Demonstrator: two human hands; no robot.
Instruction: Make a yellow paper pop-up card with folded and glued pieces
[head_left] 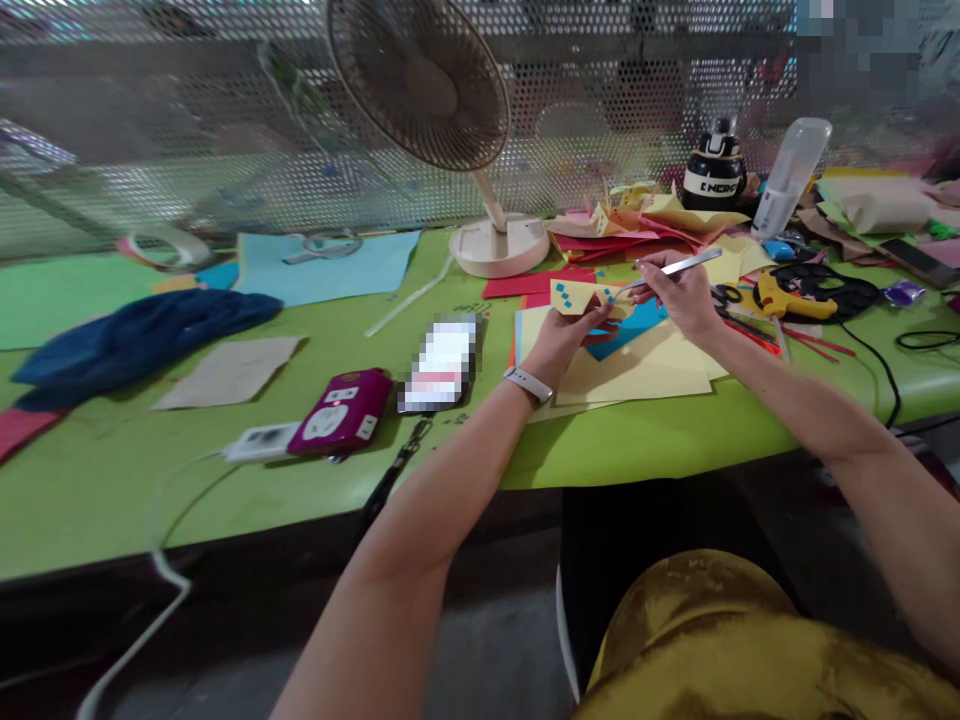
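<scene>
A small yellow paper piece (576, 297) with several blue diamond shapes on it is pinched in my left hand (564, 338), which wears a white band at the wrist. My right hand (682, 295) grips silver tweezers (694, 262), their tip at the right part of the yellow piece. Beneath my hands lie pale yellow sheets (637, 375) and a blue sheet (626, 333), with red paper (525, 285) behind them.
A fan (499, 245) stands behind my hands. To the left are a phone (441, 362), a purple power block (341, 412) and dark blue cloth (142, 345). A yellow glue gun (791, 298), scissors (726, 295), a black bottle (712, 175) and paper scraps are at right.
</scene>
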